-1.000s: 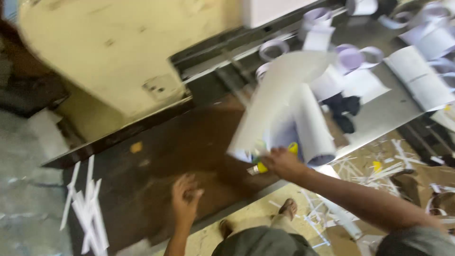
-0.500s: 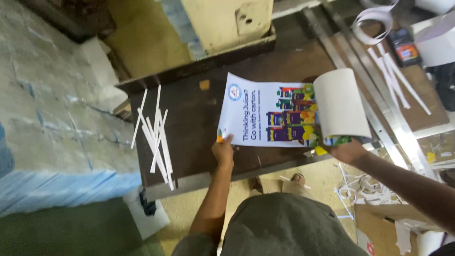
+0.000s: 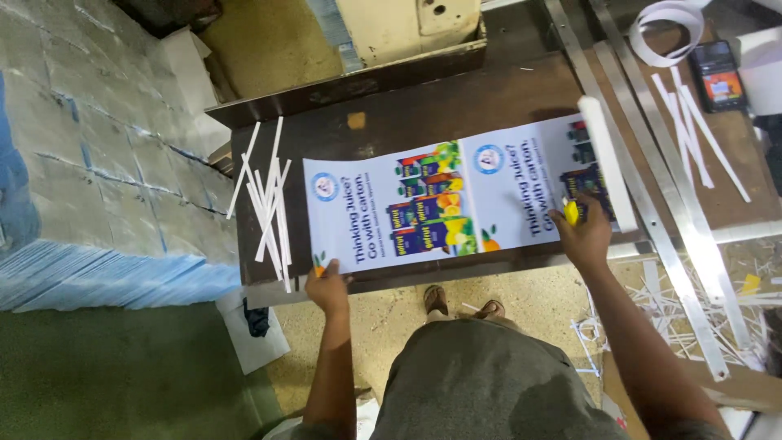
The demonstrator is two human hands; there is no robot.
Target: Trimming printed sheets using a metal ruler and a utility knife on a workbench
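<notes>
A long printed sheet (image 3: 440,204), white with colourful carton pictures, lies unrolled across the dark wooden table (image 3: 407,106). My left hand (image 3: 327,283) presses its near left corner at the table's front edge. My right hand (image 3: 580,228) lies flat on the sheet's right part and grips a small yellow tool (image 3: 572,212). Just right of that hand, the sheet's remaining end curls up in a thin white roll (image 3: 607,163).
Several white paper strips (image 3: 267,200) lie at the table's left end. Metal rails (image 3: 643,187) run right of the sheet, with more strips (image 3: 700,138), a paper coil (image 3: 668,24) and a phone (image 3: 717,75) beyond. Stacked blue-edged sheets (image 3: 98,277) sit at left. Scraps litter the floor.
The sheet has been unrolled further to the right, showing a second printed panel. The roll has shrunk to a thin curl. My left hand has slid to the sheet's near left corner.
</notes>
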